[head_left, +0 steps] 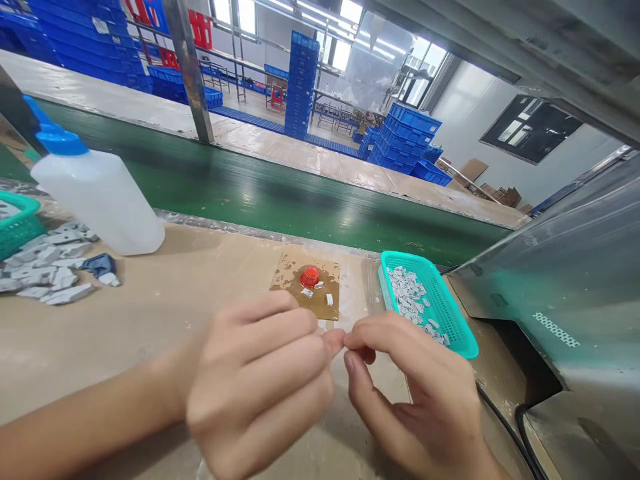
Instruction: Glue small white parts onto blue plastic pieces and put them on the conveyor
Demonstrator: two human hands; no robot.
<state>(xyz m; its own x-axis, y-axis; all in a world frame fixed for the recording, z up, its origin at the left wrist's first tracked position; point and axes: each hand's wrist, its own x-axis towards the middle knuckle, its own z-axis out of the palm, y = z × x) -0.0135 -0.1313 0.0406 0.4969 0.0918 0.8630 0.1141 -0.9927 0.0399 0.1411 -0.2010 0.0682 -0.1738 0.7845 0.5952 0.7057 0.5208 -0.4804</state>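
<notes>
My left hand [265, 380] is closed with its back toward me, and whatever its curled fingers hold is hidden. Close against its thumb tip, my right hand [415, 393] bends thumb and forefinger toward each other; a small gap shows between them and no object can be made out there. Just beyond both hands lies a wet brown board [330, 273] bearing a small red cap [309, 277] and a few small white pieces [329, 299]. Right of the board is a turquoise basket [457, 327] partly filled with small grey-white parts [407, 290].
At left stands a white squeeze bottle [110, 200] with a blue nozzle, near a heap of grey parts [50, 267], a dark blue piece [101, 267] and a green basket [20, 227]. A green conveyor belt [250, 193] crosses behind. A metal housing [560, 280] bounds the right.
</notes>
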